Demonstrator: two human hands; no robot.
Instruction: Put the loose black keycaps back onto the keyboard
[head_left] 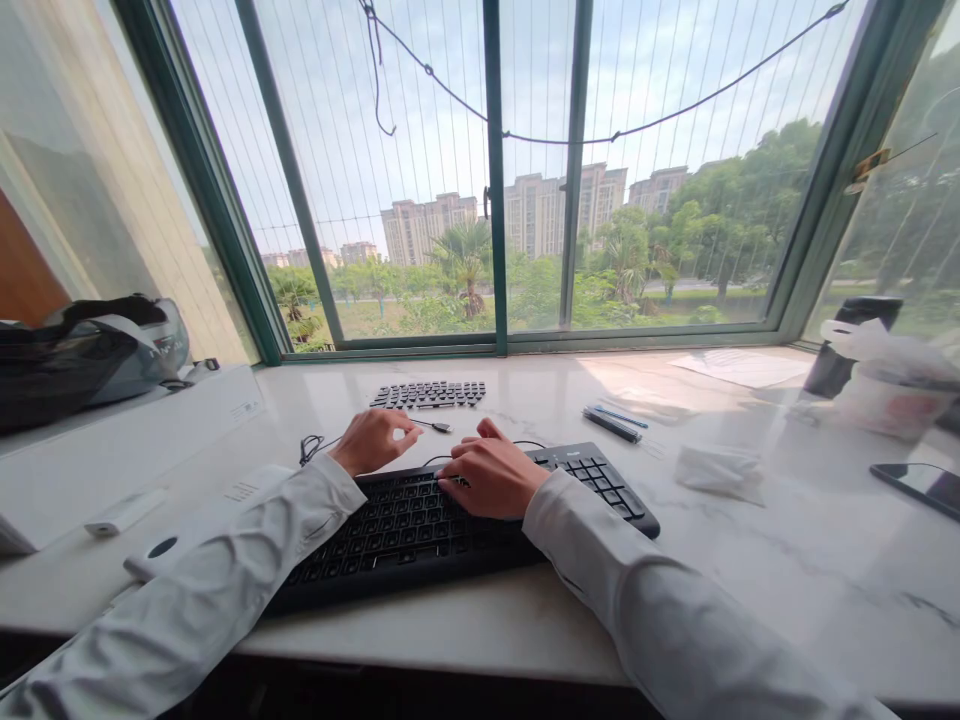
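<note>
A black full-size keyboard (405,545) lies in front of me at a slant. Most of its main block shows bare sockets without caps, while the number pad still carries its keys. My right hand (491,475) rests on the keyboard's upper rows, thumb and forefinger drawn together at the sockets; whatever is between them is hidden. Over the far edge hovers my left hand (373,440), its fingers curled towards the thumb, and I cannot make out anything in them. Just beyond it, loose black keycaps (431,394) are laid out in rows on the pale marble-look worktop (712,560).
A cable with a USB plug (441,427) lies behind the keyboard. Pens (615,422), a crumpled clear bag (718,470), a phone (922,487) and a white plastic bag (892,390) are to the right. On the left, a white box (150,440) supports a dark bag (82,365).
</note>
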